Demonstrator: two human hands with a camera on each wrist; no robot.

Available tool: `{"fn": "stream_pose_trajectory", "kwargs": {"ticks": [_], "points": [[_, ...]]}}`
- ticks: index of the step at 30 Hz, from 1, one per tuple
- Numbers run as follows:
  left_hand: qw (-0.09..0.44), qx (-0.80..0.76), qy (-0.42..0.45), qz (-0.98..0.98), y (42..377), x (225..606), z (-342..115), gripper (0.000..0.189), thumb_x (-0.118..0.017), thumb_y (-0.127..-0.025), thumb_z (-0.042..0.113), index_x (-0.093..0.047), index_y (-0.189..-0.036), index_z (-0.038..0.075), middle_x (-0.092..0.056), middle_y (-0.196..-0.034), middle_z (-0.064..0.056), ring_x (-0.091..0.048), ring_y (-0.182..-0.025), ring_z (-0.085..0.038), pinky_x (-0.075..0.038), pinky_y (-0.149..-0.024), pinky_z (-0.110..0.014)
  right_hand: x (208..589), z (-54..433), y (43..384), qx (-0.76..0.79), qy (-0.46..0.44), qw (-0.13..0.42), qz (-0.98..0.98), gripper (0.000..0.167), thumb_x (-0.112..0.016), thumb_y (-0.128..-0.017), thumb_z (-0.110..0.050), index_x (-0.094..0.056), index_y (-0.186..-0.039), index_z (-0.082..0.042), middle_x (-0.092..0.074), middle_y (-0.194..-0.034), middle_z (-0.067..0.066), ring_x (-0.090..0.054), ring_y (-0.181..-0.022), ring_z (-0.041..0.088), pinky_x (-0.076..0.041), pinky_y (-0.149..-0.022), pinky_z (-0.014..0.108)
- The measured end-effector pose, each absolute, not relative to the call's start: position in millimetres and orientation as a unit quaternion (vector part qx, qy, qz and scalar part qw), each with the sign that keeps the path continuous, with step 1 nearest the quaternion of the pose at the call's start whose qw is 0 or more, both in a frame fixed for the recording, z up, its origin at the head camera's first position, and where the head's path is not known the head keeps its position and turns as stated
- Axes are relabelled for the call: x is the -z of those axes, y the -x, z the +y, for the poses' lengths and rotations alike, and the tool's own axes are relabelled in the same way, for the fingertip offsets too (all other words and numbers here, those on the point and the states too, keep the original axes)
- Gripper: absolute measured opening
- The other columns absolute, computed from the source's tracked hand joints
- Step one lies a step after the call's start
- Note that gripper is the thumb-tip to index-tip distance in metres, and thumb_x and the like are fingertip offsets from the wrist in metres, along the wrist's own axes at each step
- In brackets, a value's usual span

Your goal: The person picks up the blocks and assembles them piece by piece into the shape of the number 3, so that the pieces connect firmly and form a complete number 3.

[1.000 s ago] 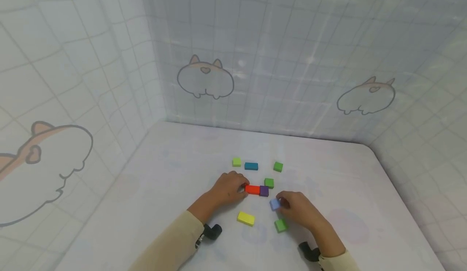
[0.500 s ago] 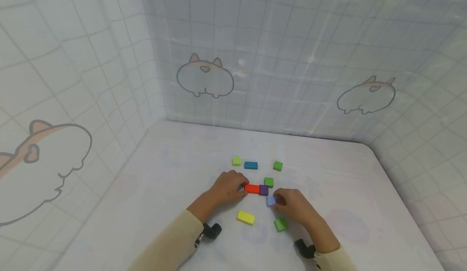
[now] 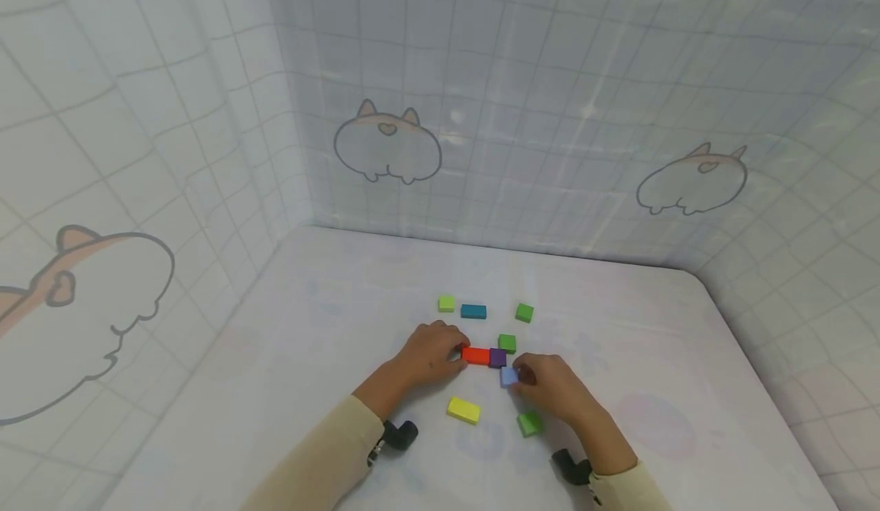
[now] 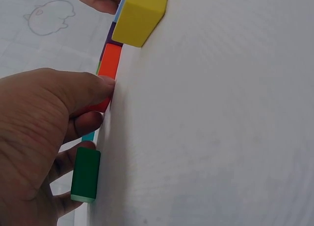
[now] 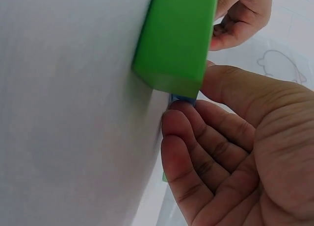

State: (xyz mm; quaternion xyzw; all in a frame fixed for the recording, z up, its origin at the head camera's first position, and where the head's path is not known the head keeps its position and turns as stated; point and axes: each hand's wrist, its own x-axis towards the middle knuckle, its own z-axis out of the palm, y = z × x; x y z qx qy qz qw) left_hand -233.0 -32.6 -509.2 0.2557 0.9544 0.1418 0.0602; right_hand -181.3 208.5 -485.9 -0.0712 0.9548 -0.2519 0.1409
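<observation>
Grip: our right hand (image 3: 557, 389) pinches a light blue block (image 3: 509, 376); our left hand (image 3: 428, 354) pinches the orange block (image 3: 476, 355)
Near: yellow block (image 3: 464, 410) on the table (image 3: 309, 358)
Middle: light blue block just beside the purple block (image 3: 498, 357)
Far: teal block (image 3: 473, 312)

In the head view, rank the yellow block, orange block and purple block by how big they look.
1. yellow block, largest, though it lies nearest the camera.
2. orange block, similar length, partly hidden by the left hand, so unsure.
3. purple block, clearly smallest.
</observation>
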Motion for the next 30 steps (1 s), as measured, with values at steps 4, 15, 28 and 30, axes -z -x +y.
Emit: {"fn": "stream_pose_trajectory", "kwargs": {"ticks": [4, 15, 28, 30], "points": [[0.058, -0.141, -0.258, 0.954, 233.4, 509.7, -32.9, 0.036, -0.072, -0.09, 0.039, -0.069, -0.123, 0.027, -0.067, -0.115, 0.012, -0.053, -0.105, -0.012, -0.047, -0.096, -0.039, 486.9, 207.8, 181.6, 0.253, 0.063, 0.146, 0.954, 0.035, -0.081, -0.083, -0.023, -0.071, -0.116, -0.014, -0.068, -0.092, -0.006, -0.06, -0.083, 0.013, -0.057, -0.083, 0.037], [0.057, -0.147, -0.255, 0.954, 232.2, 508.4, -32.9, 0.036, -0.072, -0.09, 0.039, -0.068, -0.124, 0.027, -0.067, -0.115, 0.012, -0.053, -0.106, -0.011, -0.047, -0.096, -0.038, 487.8, 208.5, 182.0, 0.255, 0.065, 0.143, 0.954, 0.037, -0.082, -0.083, -0.023, -0.07, -0.116, -0.013, -0.068, -0.092, -0.006, -0.059, -0.082, 0.013, -0.057, -0.082, 0.037], [0.069, -0.152, -0.256, 0.952, 232.4, 509.1, -34.3, 0.041, -0.072, -0.09, 0.041, -0.066, -0.128, 0.026, -0.066, -0.119, 0.011, -0.053, -0.109, -0.012, -0.048, -0.097, -0.038, 487.4, 211.5, 177.9, 0.267, 0.046, 0.149, 0.951, 0.041, -0.081, -0.084, -0.026, -0.068, -0.121, -0.014, -0.068, -0.092, -0.006, -0.06, -0.081, 0.012, -0.058, -0.079, 0.035], [0.071, -0.153, -0.252, 0.953, 231.2, 506.8, -34.6, 0.043, -0.072, -0.09, 0.04, -0.066, -0.129, 0.025, -0.066, -0.12, 0.01, -0.054, -0.109, -0.012, -0.048, -0.097, -0.037, 487.7, 212.2, 176.0, 0.271, 0.045, 0.15, 0.95, 0.041, -0.081, -0.084, -0.027, -0.068, -0.121, -0.014, -0.068, -0.092, -0.006, -0.06, -0.081, 0.012, -0.058, -0.079, 0.035]]}}
